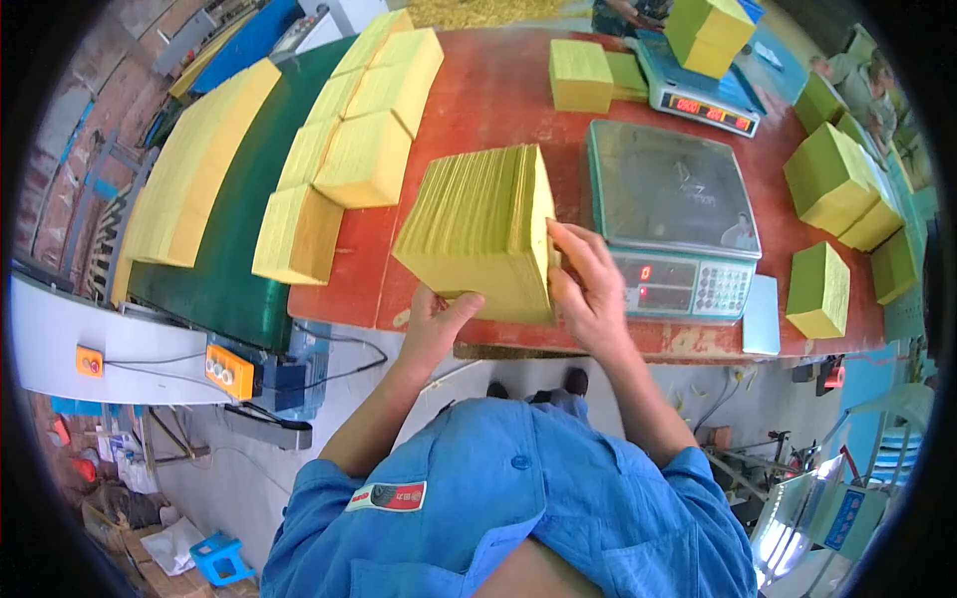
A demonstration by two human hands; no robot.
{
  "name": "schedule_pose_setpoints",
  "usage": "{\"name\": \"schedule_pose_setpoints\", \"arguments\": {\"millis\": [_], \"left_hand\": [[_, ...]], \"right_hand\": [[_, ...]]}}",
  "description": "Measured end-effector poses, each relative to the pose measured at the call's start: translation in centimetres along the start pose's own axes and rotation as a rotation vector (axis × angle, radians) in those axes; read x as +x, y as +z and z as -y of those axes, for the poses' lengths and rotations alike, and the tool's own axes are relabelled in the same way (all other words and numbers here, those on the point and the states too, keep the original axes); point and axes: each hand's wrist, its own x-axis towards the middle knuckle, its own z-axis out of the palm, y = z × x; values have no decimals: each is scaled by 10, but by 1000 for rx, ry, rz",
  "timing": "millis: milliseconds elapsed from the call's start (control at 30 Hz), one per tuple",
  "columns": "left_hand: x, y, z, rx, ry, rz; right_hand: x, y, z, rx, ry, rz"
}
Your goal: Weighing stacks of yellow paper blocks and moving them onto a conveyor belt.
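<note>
A thick block of yellow paper sheets [469,229] is held up in front of me above the red table [488,95], tilted so that its layered edges show. My left hand [431,324] grips its lower near side, the thumb lying on the face and the other fingers hidden. At the block's right side my right hand [593,284] is closed on the edge, thumb and fingers pressed against the outermost sheets. Just right of that hand is a digital scale [668,184] with a bare metal pan and a lit red display.
Several paper blocks [364,164] stand in rows at left, beside a green conveyor belt [219,239] carrying a long row [204,179]. Another scale [688,90] holds blocks at the far right. More blocks [819,289] line the right edge, near a light-blue card [761,315].
</note>
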Motion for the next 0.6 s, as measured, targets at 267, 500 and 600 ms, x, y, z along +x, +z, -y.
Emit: {"name": "schedule_pose_setpoints", "arguments": {"millis": [267,500,600], "left_hand": [[104,139,-69,-885,-350,281],[181,231,-48,-1084,-517,333],[180,235,-37,-911,-667,272]], "right_hand": [[78,-156,41,-609,-377,-94],[142,-203,-36,-534,-105,-41],[142,-204,-69,-488,43,57]]}}
